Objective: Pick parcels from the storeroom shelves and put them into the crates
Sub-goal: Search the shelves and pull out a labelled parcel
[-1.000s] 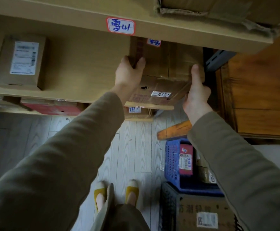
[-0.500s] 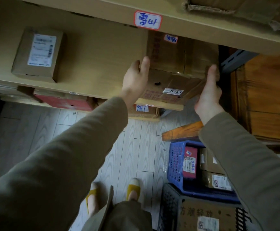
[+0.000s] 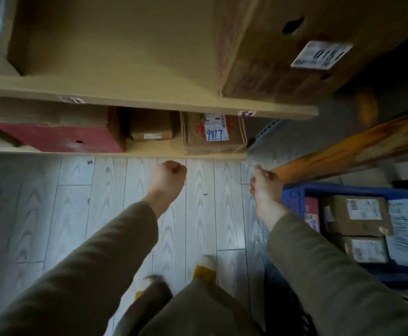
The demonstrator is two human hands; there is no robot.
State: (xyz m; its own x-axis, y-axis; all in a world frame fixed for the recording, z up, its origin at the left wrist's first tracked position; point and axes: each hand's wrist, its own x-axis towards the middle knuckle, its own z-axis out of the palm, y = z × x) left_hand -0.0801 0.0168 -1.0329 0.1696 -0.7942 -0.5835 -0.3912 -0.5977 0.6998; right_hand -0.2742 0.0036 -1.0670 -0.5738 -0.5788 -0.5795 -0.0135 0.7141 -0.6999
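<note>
Before the shelf edge (image 3: 115, 154), left hand (image 3: 167, 178) and right hand (image 3: 266, 190) hover over floor (image 3: 210, 209).

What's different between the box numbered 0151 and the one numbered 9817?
The 0151 box sits on the upper shelf; the 9817 box sits on the lower shelf. The 0151 number is printed in black, while 9817 is handwritten in blue. The 0151 box has a dark hole in its face; the 9817 box shows none. Both are brown cardboard with white labels.
</note>
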